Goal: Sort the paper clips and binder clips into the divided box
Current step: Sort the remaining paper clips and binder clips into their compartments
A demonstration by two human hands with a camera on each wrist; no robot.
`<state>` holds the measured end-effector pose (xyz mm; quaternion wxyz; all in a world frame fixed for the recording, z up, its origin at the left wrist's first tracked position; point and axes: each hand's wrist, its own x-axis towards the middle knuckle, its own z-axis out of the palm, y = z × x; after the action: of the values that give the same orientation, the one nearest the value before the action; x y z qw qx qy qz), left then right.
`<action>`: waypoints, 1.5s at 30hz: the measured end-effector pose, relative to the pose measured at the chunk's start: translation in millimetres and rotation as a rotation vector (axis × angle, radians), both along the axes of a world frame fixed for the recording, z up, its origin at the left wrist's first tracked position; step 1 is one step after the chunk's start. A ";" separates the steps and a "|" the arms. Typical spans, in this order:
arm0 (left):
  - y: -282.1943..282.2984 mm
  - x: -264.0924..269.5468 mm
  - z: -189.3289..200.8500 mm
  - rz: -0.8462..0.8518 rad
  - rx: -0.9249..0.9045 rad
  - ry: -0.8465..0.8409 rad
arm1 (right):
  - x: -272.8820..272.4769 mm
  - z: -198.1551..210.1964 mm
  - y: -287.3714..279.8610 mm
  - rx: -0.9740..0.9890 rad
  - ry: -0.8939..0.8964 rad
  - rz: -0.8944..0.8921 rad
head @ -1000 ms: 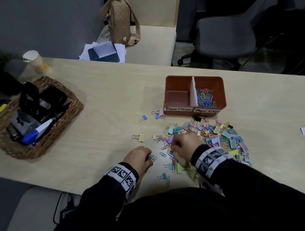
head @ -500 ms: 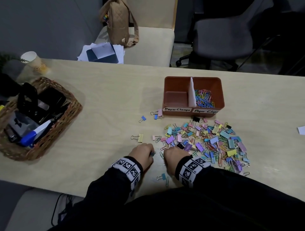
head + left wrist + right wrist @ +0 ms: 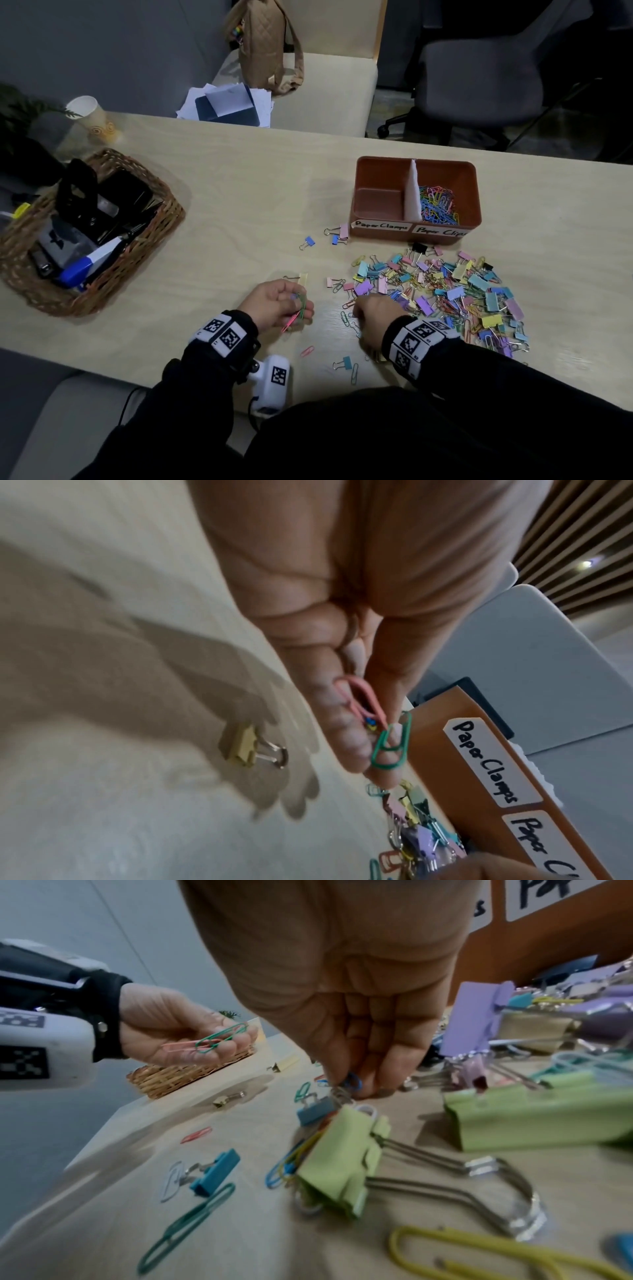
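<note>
A pale wooden table (image 3: 239, 192) is seen from the head view, with a grey chair behind it. A brown divided box (image 3: 415, 200) stands on it; two compartments are counted, the left one bare and the right one holding a heap of paper clips (image 3: 438, 205). In front of the box a mixed pile of clips (image 3: 445, 294) is spread, too many to count, and three binder clips lie apart off the box's front left corner. Far left of the box a wicker basket (image 3: 82, 233) is set. The left hand (image 3: 279, 303) is held in front of the box, to its left; the right hand (image 3: 376, 318) is lowered at the pile's near edge

In the left wrist view, a pink and a green paper clip (image 3: 390, 746) are pinched between curled fingers and thumb; something blue shows between them. One yellow binder clip (image 3: 246, 748) lies left of the hand

In the right wrist view, a blue paper clip (image 3: 352, 1081) is being pinched off the table by fingertips pressed together

Paper clips are judged to be gathered into the left hand; next, a clean lift of the blue clip from the tangle and a carry to the right compartment are called for
</note>
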<state>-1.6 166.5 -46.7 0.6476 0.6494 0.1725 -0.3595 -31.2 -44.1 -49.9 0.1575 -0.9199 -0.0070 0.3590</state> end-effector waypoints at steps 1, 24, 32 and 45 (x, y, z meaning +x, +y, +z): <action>0.5 -1.2 -0.5 -0.004 -0.012 0.020 | 1.5 0.0 -1.9 0.006 -0.008 -0.013; -16.6 -33.1 -9.4 -0.965 1.028 -0.405 | 8.9 -0.7 -0.4 -0.042 -0.100 0.230; -22.9 -28.8 -12.9 -1.057 0.958 -0.443 | 8.1 -5.6 -0.2 -0.051 -0.069 0.212; -34.6 2.5 -9.6 -0.557 0.648 -0.456 | 5.2 -1.9 -17.8 0.214 -0.226 -0.130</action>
<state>0.9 131.8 -56.3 0.3121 0.9015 -0.0511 -0.2955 -26.0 -61.8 -51.8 0.2757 -0.9309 -0.0031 0.2397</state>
